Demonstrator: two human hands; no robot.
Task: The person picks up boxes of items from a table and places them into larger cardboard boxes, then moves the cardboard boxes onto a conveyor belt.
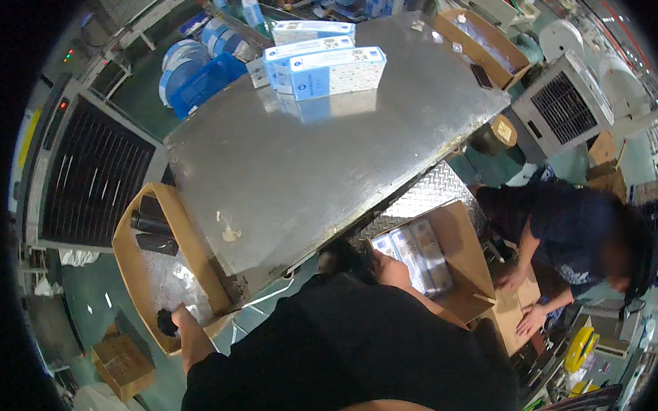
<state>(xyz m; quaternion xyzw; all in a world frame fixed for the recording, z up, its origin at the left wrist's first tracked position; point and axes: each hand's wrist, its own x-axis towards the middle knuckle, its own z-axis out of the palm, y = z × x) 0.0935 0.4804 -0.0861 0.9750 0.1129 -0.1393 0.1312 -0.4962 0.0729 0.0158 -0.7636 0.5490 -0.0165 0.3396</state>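
Note:
My left hand [181,317] reaches into a long, open cardboard box [122,245] at the left end of the metal table. Its fingers are closed around a small black object [166,323], whose kind I cannot make out. Clear plastic bags [176,280] and dark items [156,244] lie in the same box. My right hand [392,270] is at the near left edge of an open carton [457,237], its fingers mostly hidden. Inside that carton stand several white and blue boxes [423,256] in a row.
Several white and blue boxes [339,73] stand on the metal table [320,148]. At its far right are a shallow carton [509,72] and a dark phone [481,76]. A co-worker [547,230] bends over a cardboard carton [510,319] at right. An air cooler [96,170] stands left.

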